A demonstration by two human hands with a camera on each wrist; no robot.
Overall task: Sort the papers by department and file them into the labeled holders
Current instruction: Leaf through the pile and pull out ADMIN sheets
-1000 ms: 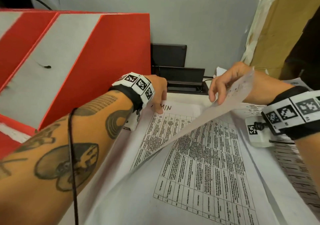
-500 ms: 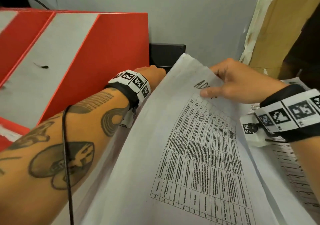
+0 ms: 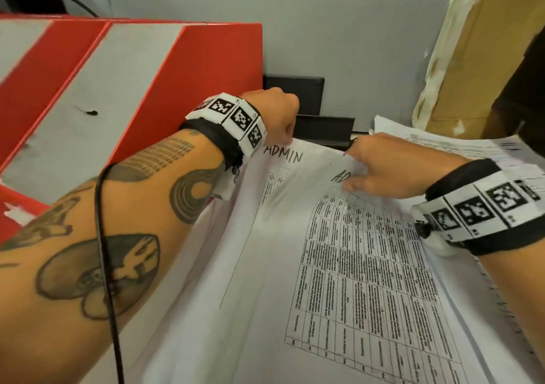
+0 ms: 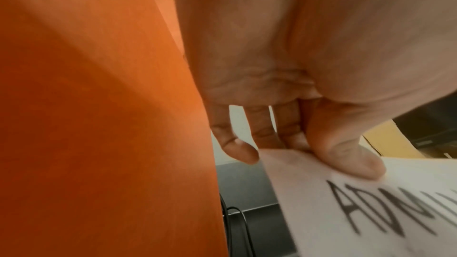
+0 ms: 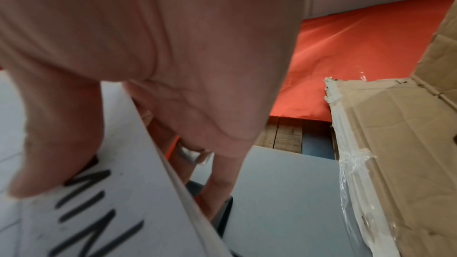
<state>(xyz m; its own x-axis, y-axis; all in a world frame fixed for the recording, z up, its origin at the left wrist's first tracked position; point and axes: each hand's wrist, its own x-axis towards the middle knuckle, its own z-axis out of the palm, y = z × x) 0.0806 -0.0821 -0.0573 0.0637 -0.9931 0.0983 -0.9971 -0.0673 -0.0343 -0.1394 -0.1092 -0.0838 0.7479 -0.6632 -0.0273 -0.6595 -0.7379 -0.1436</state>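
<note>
Both hands pinch ADMIN sheets: left hand (image 3: 272,115) on rear sheet (image 3: 283,159) corner, right hand (image 3: 383,171) on front sheet (image 3: 354,265), beside red holder (image 3: 182,88). Square top edges before filing.

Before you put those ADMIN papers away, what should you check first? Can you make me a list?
1. Both sheets say ADMIN: the lower sheet ok; the upper sheet shows only "AD" in the head view and "MIN" in the right wrist view, likely ok.
2. Left hand pinches the lower sheet's top corner: ok.
3. Right hand pinches the upper sheet's top edge: ok.
4. Sheets lined up: not ok, the tops are offset.
5. Label on the red holder: cannot tell, none visible.
6. Other papers sorted: cannot tell.
</note>
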